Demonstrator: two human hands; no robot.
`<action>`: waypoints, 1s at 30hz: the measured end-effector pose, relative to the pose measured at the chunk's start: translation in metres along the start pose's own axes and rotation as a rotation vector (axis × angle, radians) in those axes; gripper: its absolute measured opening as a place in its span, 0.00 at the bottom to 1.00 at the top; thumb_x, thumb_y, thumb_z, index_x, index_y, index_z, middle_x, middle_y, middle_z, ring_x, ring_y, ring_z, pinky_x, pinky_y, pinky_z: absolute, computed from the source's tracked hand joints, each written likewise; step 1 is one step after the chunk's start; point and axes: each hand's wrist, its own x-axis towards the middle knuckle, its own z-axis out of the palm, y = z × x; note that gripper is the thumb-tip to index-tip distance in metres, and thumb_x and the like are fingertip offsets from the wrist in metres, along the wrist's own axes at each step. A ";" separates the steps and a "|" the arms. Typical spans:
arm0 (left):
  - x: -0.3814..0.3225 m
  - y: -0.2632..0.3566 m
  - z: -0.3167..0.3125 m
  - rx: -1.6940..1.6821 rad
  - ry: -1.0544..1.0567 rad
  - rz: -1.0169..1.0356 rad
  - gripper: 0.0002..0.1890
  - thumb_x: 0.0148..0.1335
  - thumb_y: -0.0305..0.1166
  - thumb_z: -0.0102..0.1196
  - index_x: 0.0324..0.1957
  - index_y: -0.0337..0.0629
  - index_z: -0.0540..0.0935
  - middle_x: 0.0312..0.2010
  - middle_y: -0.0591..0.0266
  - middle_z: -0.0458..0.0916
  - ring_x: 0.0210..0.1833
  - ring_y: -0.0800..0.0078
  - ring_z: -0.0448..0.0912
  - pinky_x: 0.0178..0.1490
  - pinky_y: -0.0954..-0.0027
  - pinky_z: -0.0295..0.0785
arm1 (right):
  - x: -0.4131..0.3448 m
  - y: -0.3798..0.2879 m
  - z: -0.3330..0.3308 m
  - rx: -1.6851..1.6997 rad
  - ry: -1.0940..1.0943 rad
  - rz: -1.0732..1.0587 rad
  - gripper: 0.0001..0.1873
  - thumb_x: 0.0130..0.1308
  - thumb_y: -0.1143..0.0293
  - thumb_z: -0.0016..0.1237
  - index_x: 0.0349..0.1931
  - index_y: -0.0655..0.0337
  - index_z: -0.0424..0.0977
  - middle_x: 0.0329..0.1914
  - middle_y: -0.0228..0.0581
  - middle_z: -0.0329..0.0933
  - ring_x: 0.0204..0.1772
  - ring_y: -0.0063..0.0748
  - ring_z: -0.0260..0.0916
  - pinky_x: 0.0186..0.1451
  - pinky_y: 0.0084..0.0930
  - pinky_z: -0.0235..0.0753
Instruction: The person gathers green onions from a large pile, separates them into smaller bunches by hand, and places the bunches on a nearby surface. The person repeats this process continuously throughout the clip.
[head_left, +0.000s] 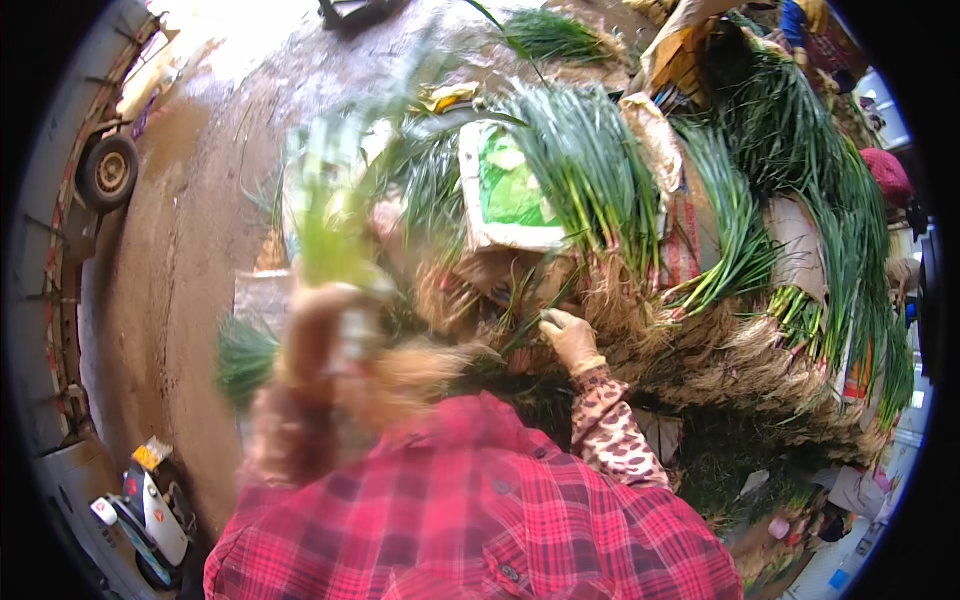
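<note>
My left hand (330, 300), blurred by motion, is closed round a bunch of green onions (330, 240); their leaves point up and away, and their pale roots trail towards my chest. A glove covers my right hand (571, 341), whose fingers are bent near a few loose green leaves at the edge of the pile; whether they grip anything is unclear. Just beyond it, a bigger bunch of green onions (592, 165) lies with its brown roots towards me. Beside that bunch is a white-rimmed box (471, 187) with a green sheet inside.
Heaped green onions (810, 165) run along the right, over sacks and boxes. Wet muddy ground (172, 300) lies to the left, with a truck wheel (108, 172) and a parked scooter (154, 517). Another person's blue sleeve (793, 26) shows at the top right.
</note>
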 end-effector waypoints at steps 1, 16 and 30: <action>-0.001 0.022 -0.009 0.157 0.041 0.122 0.17 0.58 0.35 0.56 0.42 0.30 0.75 0.27 0.60 0.78 0.24 0.76 0.76 0.26 0.76 0.74 | 0.013 -0.012 -0.002 -0.041 0.059 -0.070 0.16 0.61 0.65 0.50 0.47 0.61 0.76 0.43 0.48 0.79 0.45 0.45 0.77 0.47 0.35 0.74; 0.086 -0.043 0.016 -0.299 -0.118 -0.186 0.14 0.64 0.37 0.53 0.47 0.41 0.76 0.26 0.71 0.76 0.25 0.82 0.73 0.25 0.80 0.69 | 0.028 -0.115 -0.075 0.656 -0.082 -0.359 0.17 0.67 0.62 0.48 0.51 0.64 0.73 0.39 0.36 0.80 0.39 0.20 0.76 0.38 0.16 0.74; 0.033 -0.222 0.059 -0.556 -0.160 -0.597 0.14 0.57 0.30 0.57 0.45 0.37 0.77 0.31 0.58 0.80 0.33 0.70 0.80 0.35 0.67 0.79 | 0.004 -0.050 -0.005 0.337 -0.026 -0.002 0.10 0.61 0.68 0.52 0.36 0.65 0.80 0.30 0.37 0.80 0.31 0.28 0.76 0.33 0.23 0.75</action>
